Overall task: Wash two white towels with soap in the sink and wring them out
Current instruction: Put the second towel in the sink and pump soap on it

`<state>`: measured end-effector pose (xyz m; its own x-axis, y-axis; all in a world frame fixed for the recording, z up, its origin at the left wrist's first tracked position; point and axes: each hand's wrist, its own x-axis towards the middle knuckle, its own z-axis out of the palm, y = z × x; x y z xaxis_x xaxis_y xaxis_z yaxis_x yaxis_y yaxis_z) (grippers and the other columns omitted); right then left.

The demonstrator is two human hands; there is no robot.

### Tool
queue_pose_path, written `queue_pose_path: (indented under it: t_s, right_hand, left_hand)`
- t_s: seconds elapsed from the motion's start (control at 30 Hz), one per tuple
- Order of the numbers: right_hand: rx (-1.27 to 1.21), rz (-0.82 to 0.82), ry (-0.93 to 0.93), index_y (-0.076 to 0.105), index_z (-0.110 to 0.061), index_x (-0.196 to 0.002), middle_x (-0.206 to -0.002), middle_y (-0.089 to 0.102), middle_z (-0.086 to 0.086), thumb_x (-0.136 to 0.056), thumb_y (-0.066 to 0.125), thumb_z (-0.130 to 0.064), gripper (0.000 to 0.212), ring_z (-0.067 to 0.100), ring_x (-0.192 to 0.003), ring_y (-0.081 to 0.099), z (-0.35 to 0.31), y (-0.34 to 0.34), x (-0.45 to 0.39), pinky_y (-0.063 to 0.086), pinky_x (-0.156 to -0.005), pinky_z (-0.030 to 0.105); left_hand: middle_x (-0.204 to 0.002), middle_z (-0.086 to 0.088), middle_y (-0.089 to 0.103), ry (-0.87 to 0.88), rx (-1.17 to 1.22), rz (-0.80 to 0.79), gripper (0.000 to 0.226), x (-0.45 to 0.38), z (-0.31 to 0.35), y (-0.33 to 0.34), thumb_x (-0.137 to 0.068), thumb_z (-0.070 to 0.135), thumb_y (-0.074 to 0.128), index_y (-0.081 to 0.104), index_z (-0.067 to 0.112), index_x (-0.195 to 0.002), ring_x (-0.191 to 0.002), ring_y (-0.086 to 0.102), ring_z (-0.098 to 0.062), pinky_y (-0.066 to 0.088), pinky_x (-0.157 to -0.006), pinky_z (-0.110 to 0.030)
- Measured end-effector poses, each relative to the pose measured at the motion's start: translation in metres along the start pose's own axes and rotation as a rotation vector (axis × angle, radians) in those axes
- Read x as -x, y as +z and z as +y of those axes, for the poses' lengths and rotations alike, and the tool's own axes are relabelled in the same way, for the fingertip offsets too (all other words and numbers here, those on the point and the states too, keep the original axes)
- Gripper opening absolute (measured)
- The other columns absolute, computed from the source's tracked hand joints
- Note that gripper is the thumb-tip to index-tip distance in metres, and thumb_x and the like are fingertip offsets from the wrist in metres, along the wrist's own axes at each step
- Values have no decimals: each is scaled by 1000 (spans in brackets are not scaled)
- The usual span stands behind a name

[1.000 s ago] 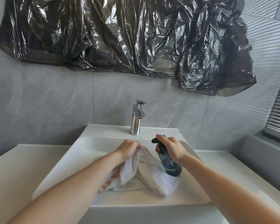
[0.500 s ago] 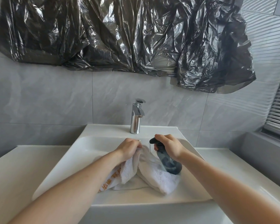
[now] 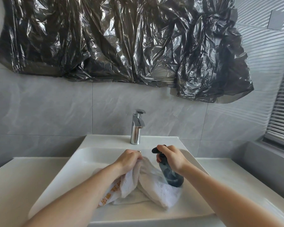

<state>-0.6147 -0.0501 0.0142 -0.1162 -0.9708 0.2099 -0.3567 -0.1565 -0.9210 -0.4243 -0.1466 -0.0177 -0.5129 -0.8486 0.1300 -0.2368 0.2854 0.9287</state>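
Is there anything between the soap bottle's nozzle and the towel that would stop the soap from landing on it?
Nothing visible. The right hand holds the dark soap bottle right beside the white towel, which the left hand holds bunched up in the sink. Only open air shows between nozzle and towel.

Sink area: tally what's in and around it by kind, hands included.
White cloth towel with orange lettering: 1 visible bundle, gripped
Dark pump-top soap bottle: 1
Chrome tap: 1
White basin sink: 1
Hands: 2, left hand, right hand
Total: 6
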Motion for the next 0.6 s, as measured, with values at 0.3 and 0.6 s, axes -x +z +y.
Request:
queue_pose_path:
  t_s: [0.3,0.6]
  right_hand:
    - [73,25,-53,81,-16,-90,-67,68,0,-90,55,-76,66,13,-68,61,2,3,5,50,-77,28]
    - [-145,576,-31,75,-14,-83,-70,69,8,-92,54,-72,62,22,-67,61,-54,-33,-61,48,-73,38]
  left_hand:
    - [-63,6,41,6,-108,30,27,11,10,2,-74,31,51,37,24,-52,-69,39,-18,28,-69,-36]
    - [-90,0,75,104,-564,205,24,12,8,1,-84,35,42,58,21,-73,-94,66,-29,46,-73,-35]
